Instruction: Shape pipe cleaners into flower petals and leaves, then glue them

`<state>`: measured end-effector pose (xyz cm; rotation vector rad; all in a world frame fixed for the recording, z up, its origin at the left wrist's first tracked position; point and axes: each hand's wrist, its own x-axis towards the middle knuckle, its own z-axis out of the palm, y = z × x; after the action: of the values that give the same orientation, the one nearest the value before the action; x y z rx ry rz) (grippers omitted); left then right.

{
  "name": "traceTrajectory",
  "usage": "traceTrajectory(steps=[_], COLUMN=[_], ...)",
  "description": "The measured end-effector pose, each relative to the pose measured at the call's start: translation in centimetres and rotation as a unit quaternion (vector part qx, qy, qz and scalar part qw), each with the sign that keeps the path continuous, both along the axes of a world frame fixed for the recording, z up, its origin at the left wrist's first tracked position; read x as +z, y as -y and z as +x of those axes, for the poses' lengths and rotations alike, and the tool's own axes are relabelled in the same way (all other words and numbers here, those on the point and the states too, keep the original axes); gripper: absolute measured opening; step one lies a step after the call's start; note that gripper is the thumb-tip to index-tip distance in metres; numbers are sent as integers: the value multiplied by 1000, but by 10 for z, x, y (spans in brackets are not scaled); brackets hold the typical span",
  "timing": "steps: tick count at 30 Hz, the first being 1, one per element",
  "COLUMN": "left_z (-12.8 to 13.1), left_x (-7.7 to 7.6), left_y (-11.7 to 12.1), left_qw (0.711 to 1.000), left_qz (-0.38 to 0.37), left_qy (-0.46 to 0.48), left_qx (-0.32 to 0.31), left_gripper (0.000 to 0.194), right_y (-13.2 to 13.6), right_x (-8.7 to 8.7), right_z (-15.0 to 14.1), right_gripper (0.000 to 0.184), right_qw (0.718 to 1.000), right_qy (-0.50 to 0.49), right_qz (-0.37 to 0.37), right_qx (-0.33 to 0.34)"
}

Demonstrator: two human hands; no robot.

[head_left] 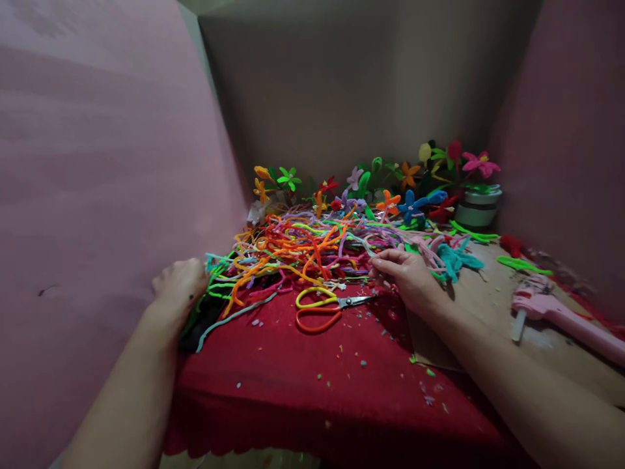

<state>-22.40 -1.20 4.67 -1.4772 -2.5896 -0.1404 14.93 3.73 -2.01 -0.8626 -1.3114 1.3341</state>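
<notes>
A tangled heap of colourful pipe cleaners point(293, 251) covers the middle of the table. At its right edge, my right hand point(407, 273) pinches the end of a pale mint pipe cleaner point(362, 242) between thumb and fingers. My left hand point(181, 281) is curled closed at the heap's left edge, beside green pipe cleaners point(222, 273) and a dark bag-like item point(209, 319). Its fingertips face away, so whatever it grips is hidden. Between the hands lie scissors point(319, 311) with one yellow and one orange handle loop, blades pointing right.
Pipe-cleaner flowers point(413, 205) line the back, some near a pale green jar point(478, 205). A pink glue gun point(551, 312) rests on a cardboard sheet point(481, 306) at right. Fuzzy scraps dot the red tablecloth point(293, 378). Pink walls point(97, 163) flank the table.
</notes>
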Motion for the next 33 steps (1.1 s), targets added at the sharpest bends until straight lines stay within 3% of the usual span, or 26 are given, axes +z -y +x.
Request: traceTrajectory(steps=[2,6,8,12,15,17,19,24,28,33], left_z=[17,65,93,144,164,167,163,150,145,146], left_x=[9,23,22,3,-19,-30,-37,-42,-53,-64], left_y=[0,-8,-13,-21,-28,-37,-50,-73,-74,-68], left_qw=[1000,993,972,906,873,849,854,864,856,837], left_qz=[15,25,42,-17,-91,-60,-13,1,78,183], left_qy=[-16,15,81,144,67,33,44,125,170,147], left_qx=[0,-117,-216,-398,-475,-524,-518,-487,-482,-495], left_gripper=[48,38,33,25,25,25,30,31,22,24], right_y=[1,7,8,5,2,2,3,6,6,4], right_x=[1,5,5,-2,-8,-10,-10,-8,-9,-13], right_z=[-2,-5,-5,-5,-6,-6,-7,-9,-10,-12], right_gripper=[20,21,21,16,13,14,15,14,14,13], right_qw=[1000,999,997,980,958,945,935,930,927,921], right_qy=[19,53,82,178,242,276,299,322,323,337], right_qz=[3,-1,15,80,143,171,186,176,189,193], right_qx=[3,6,0,-29,-47,-50,-45,-33,-29,-36])
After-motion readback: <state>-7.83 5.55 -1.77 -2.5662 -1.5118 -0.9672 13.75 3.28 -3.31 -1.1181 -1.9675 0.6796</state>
